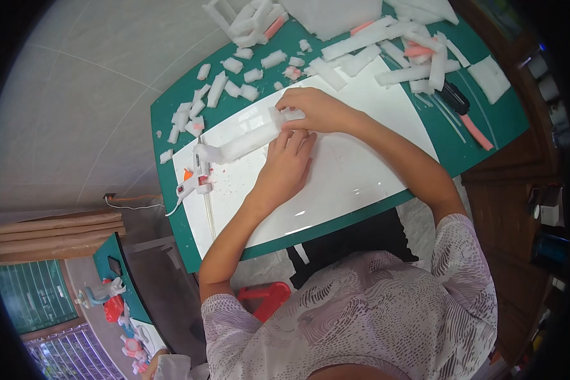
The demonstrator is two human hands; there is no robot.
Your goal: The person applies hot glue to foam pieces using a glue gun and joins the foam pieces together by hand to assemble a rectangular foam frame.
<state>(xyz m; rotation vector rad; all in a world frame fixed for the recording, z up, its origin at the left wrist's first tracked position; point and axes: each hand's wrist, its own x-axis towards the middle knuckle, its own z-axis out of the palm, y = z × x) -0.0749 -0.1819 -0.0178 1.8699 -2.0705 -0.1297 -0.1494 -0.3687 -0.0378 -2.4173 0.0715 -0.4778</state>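
A long white foam strip (250, 142) lies slantwise on the white board (354, 171), with a small upright foam piece at its far right end. My right hand (316, 109) reaches over that end, thumb and fingers closed on the foam. My left hand (286, 166) is just nearer to me, its bent fingers pressed together against the same end. The fingers partly hide where the foam pieces meet. Beside the strip's left end stands a white glue gun (198, 180), its tip hidden behind the foam.
Loose white foam chunks (216, 90) spread along the green table mat (183, 218). Foam strips (361, 44) pile up at the back right, near a black-and-pink cutting tool (456, 100). A thin clear glue stick (210, 215) lies left. Below the table is a red stool (266, 299).
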